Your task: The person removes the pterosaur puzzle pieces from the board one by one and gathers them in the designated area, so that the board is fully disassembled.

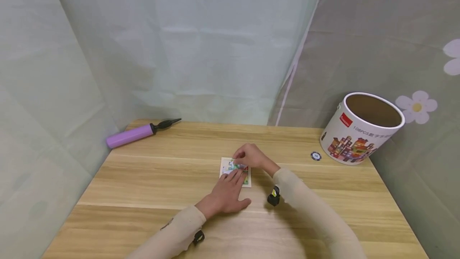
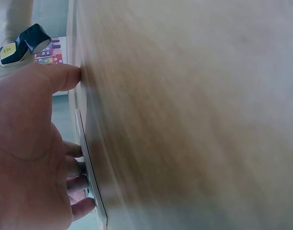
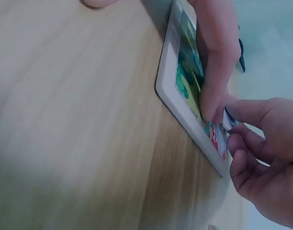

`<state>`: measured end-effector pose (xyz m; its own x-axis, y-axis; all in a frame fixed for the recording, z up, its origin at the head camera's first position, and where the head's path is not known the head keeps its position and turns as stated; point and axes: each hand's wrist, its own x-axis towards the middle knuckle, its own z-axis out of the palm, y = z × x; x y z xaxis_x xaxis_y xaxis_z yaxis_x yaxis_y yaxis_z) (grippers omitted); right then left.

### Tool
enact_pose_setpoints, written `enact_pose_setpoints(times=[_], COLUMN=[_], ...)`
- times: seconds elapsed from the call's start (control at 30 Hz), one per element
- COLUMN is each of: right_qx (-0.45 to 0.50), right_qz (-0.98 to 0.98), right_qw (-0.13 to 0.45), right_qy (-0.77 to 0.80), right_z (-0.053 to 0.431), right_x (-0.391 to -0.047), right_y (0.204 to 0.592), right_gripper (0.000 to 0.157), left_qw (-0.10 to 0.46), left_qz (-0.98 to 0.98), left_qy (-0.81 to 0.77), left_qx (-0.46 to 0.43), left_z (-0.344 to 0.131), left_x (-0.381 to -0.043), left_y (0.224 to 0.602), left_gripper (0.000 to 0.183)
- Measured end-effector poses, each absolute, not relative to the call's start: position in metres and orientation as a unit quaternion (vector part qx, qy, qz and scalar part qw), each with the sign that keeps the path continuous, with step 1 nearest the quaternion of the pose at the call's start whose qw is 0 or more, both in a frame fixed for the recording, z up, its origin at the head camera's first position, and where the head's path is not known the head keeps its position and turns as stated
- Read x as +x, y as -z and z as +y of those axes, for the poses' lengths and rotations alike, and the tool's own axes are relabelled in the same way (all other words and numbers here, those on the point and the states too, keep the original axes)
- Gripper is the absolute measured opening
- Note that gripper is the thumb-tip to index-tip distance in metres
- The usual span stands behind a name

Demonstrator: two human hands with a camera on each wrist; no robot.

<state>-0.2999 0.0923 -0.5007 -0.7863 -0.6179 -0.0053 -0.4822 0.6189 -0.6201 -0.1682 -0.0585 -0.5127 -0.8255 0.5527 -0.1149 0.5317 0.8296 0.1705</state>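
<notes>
left hand (image 1: 227, 193), grip slack, straight fingers on white-rimmed square picture board (image 3: 170, 91), right hand (image 1: 251, 156) pinching thin pale piece (image 3: 227, 120), white cylindrical "108pcs" tub (image 1: 334, 137), three o'clock

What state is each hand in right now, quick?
Left hand: open, resting on the picture board.
Right hand: closed, pinching a small flat piece.

Head view high, angled down, wrist views close (tipped sideways), board (image 3: 169, 79) shared
</notes>
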Motion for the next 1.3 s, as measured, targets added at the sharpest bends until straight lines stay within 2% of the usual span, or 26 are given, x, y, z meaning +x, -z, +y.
enact_pose_setpoints(times=[0.2,0.4,0.83,1.1,1.3], right_qx=[-0.323,-0.320,-0.255,-0.237,-0.233], right_qz=[0.897,0.875,0.885,0.904,0.908], right_qw=[0.092,0.108,0.078,0.069,0.082], right_qy=[0.288,0.346,0.381,0.349,0.339], right_z=[0.092,0.103,0.186,0.230,0.246], right_x=[-0.303,-0.303,-0.297,-0.291,-0.291], right_y=[0.504,0.499,0.480,0.485,0.489], right_gripper=[0.009,0.012,0.017,0.014,0.014], left_qw=[0.080,0.087,0.094,0.088,0.087], left_qz=[0.953,0.951,0.950,0.949,0.948], left_qy=[-0.062,-0.078,-0.074,-0.087,-0.086], left_qx=[0.285,0.287,0.287,0.291,0.293], left_z=[-0.058,-0.057,-0.062,-0.063,-0.063], left_x=[-0.169,-0.171,-0.168,-0.168,-0.168], left_y=[0.516,0.517,0.511,0.514,0.514], left_gripper=[0.087,0.088,0.086,0.085,0.085])
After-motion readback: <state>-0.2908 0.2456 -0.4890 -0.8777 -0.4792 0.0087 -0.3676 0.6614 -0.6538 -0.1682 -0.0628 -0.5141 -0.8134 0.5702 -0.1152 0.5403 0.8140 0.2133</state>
